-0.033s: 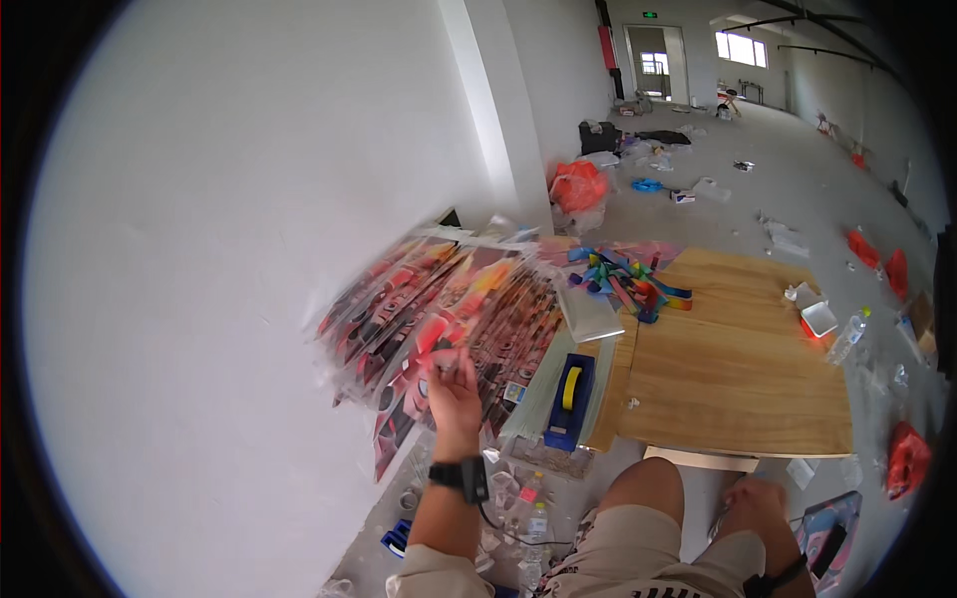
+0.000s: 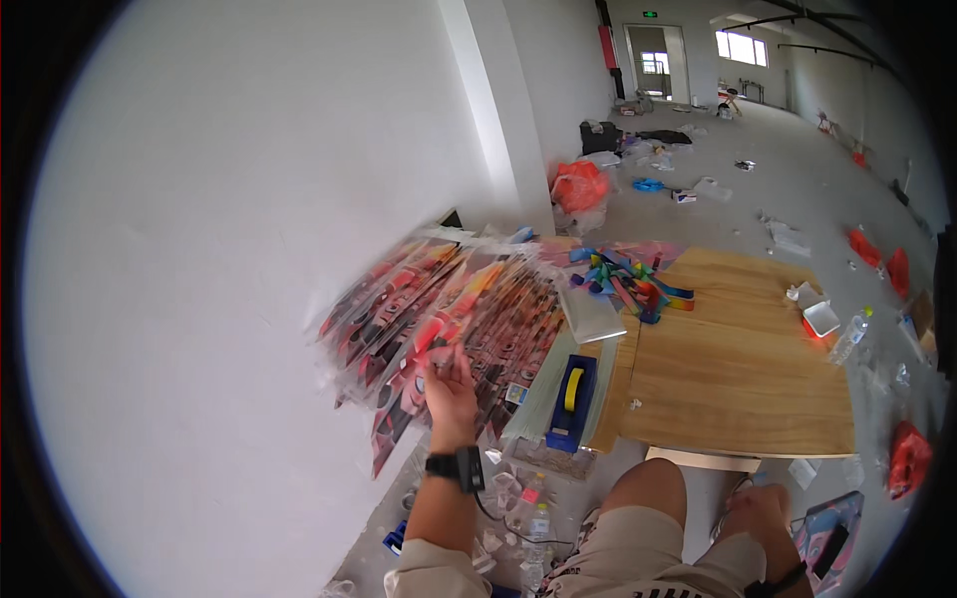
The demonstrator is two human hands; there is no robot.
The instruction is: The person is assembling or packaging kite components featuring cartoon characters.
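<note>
My left hand [image 2: 452, 394] is over the near side of a spread of red, black and yellow printed pieces [image 2: 513, 334] in clear plastic. Its thumb and fingers are closed on one long red printed piece [image 2: 436, 334], which slants from far right to near left. Right of this hand, a blue tape dispenser [image 2: 559, 431] with a yellow roll [image 2: 572, 389] stands on a stack of pale strips [image 2: 528, 424]. My right hand [image 2: 760, 506] rests by my right knee, low and away from the table; its fingers are too unclear to read.
A wooden board [image 2: 738, 359] bears a pile of rainbow-coloured strips [image 2: 628, 284] and a white packet [image 2: 593, 317]. At its right are an open white-and-red box [image 2: 820, 319] and a plastic bottle [image 2: 850, 337]. A white wall [image 2: 219, 249] borders the left; bags and litter dot the floor.
Almost nothing differs. My left hand and the red printed piece have shifted very slightly left, and the view has moved a touch. My right hand stays by the knee.
</note>
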